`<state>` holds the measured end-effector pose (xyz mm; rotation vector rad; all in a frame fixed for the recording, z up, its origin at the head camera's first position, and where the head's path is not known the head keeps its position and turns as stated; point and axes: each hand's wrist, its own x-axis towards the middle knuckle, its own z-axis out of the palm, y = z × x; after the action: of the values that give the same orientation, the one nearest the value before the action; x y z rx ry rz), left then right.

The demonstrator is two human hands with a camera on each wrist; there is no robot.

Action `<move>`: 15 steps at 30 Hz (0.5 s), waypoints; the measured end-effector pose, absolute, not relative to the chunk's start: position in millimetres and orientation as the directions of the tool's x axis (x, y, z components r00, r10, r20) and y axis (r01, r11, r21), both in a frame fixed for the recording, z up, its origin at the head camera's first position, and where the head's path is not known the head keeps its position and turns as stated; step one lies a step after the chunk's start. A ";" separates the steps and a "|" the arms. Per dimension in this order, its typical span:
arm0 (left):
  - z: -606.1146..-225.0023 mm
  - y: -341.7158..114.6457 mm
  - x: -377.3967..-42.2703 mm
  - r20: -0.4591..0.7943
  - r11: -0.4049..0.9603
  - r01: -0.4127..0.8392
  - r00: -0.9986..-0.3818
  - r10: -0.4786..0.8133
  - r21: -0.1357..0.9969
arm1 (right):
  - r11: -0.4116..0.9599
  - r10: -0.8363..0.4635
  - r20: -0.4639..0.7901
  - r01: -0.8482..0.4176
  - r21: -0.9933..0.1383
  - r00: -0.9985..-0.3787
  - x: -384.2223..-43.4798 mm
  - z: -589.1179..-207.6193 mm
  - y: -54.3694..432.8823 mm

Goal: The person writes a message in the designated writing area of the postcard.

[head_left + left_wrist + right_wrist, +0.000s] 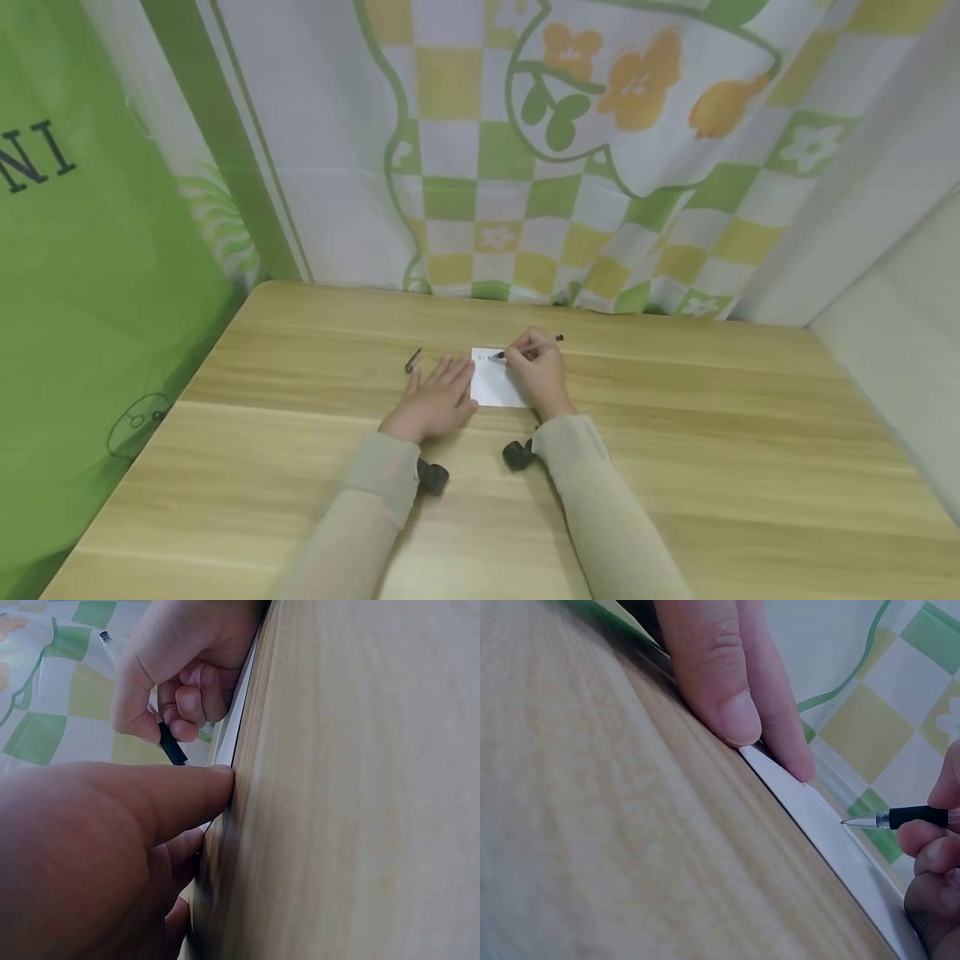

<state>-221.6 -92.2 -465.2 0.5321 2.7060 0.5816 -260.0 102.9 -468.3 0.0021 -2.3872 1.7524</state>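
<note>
Pen (915,817) is sitting in the right hand (536,367), thumb and fingertips pinching its black grip while the other fingers are curling under. Its tip is meeting the paper (495,387) near the top edge, right by some tiny marks I'm not managing to read. Left hand (435,400) is lying palm down, fingers loose and pretty straight, and it's pressing on the paper's left edge. Just past its little finger, a dark cap (413,361) is lying on the table (675,467). Further out, beige sleeves (618,500) are covering both arms, black gadgets (433,477) are poking out at the wrists, and a checkered curtain (502,200) is hanging behind it all.
</note>
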 end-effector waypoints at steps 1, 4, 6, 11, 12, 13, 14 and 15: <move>-465.1 -92.2 -221.3 -0.229 0.847 0.288 -0.878 0.420 0.447 | 0.305 0.107 0.141 -0.102 -0.947 -0.984 -259.5 -468.1 103.0; -464.5 -92.3 -220.5 -0.228 0.845 0.290 -0.877 0.422 0.449 | 0.301 0.110 0.143 -0.104 -0.948 -0.984 -259.7 -468.9 103.0; -462.9 -92.4 -219.6 -0.230 0.844 0.288 -0.877 0.422 0.451 | 0.295 0.109 0.148 -0.110 -0.949 -0.983 -260.0 -469.3 103.0; -462.2 -92.4 -219.4 -0.225 0.848 0.291 -0.879 0.419 0.442 | 0.268 0.105 0.169 -0.136 -0.954 -0.980 -259.6 -468.7 101.6; -462.6 -92.2 -219.6 -0.224 0.848 0.291 -0.880 0.419 0.442 | 0.263 0.105 0.172 -0.140 -0.955 -0.979 -259.5 -468.7 101.6; -463.0 -92.0 -219.7 -0.221 0.847 0.293 -0.880 0.420 0.445 | 0.263 0.105 0.173 -0.140 -0.955 -0.979 -259.4 -469.0 101.8; -463.4 -91.6 -220.0 -0.221 0.846 0.294 -0.879 0.422 0.444 | 0.262 0.104 0.174 -0.142 -0.955 -0.979 -259.6 -469.6 102.3; -463.6 -91.2 -220.2 -0.223 0.846 0.295 -0.878 0.423 0.444 | 0.260 0.104 0.175 -0.143 -0.955 -0.979 -259.5 -470.0 102.7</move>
<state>-220.2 -91.2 -463.6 0.5422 2.7104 0.5791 -259.5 102.7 -470.0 0.0364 -2.3248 1.7952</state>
